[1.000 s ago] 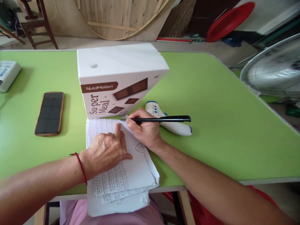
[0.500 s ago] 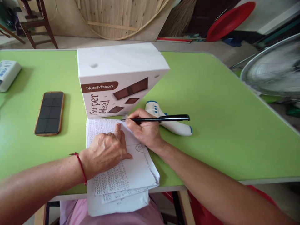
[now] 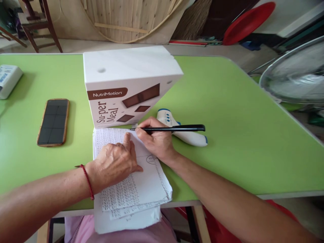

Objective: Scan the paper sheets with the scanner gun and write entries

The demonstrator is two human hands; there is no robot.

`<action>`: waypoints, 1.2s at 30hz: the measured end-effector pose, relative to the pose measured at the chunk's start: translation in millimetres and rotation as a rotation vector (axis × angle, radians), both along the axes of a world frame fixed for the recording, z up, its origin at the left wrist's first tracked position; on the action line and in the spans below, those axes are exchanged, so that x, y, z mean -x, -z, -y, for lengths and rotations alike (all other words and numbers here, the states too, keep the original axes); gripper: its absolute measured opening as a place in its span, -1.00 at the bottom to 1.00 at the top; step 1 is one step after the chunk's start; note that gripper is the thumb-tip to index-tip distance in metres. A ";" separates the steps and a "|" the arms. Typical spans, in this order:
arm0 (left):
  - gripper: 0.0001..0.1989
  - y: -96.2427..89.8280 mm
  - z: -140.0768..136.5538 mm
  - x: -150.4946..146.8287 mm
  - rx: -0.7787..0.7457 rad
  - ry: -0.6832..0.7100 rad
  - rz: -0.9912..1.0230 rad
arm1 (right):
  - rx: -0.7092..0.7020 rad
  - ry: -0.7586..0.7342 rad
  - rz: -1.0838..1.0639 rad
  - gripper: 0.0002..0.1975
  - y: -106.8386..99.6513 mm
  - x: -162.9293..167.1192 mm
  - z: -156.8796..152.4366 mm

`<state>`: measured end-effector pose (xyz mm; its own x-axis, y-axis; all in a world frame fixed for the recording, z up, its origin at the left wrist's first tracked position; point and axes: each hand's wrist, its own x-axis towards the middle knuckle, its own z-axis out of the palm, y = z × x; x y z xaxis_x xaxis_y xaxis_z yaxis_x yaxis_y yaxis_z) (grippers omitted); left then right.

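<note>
A black pen (image 3: 181, 128) is pinched in my right hand (image 3: 158, 140), its tip on the upper part of the handwritten paper (image 3: 149, 184). My left hand (image 3: 116, 163) lies on the same sheets, index finger and thumb stretched out, the fingertip close to the pen's tip. The stack of sheets hangs over the table's near edge, and small writing covers its left side. Just beyond the paper stands a white NutriMotion box (image 3: 134, 64). Partly behind my right hand lies a white and blue infrared thermometer (image 3: 191, 137).
The green table (image 3: 227, 152) also bears a phone in a brown-edged case (image 3: 53, 123) and a white device (image 3: 8, 81) at the left. A fan (image 3: 296, 72) stands by the right edge. Beyond the table are a wooden chair (image 3: 40, 25) and a red round item (image 3: 249, 23).
Almost nothing differs. The pen's rear end sits very slightly lower, while both hands and the paper keep their places; the fan's blades look different.
</note>
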<state>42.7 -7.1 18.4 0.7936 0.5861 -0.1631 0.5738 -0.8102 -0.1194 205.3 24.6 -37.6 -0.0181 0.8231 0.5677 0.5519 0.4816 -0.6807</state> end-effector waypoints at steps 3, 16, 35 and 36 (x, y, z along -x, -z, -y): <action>-0.28 -0.5 0.0 0.0 0.002 -0.003 -0.003 | 0.004 -0.012 -0.006 -0.88 0.2 0.2 0.2; -0.27 -1.2 0.1 -0.6 0.019 -0.006 -0.010 | 0.023 0.000 0.012 -0.88 -0.1 0.2 0.2; -0.85 -9.6 -32.3 27.0 -0.402 0.116 0.997 | -0.292 0.077 0.327 -0.87 -33.2 -25.8 16.7; -0.84 -14.5 -38.0 30.9 -0.509 0.082 1.191 | -0.309 0.064 0.400 -0.87 -34.8 -26.0 16.3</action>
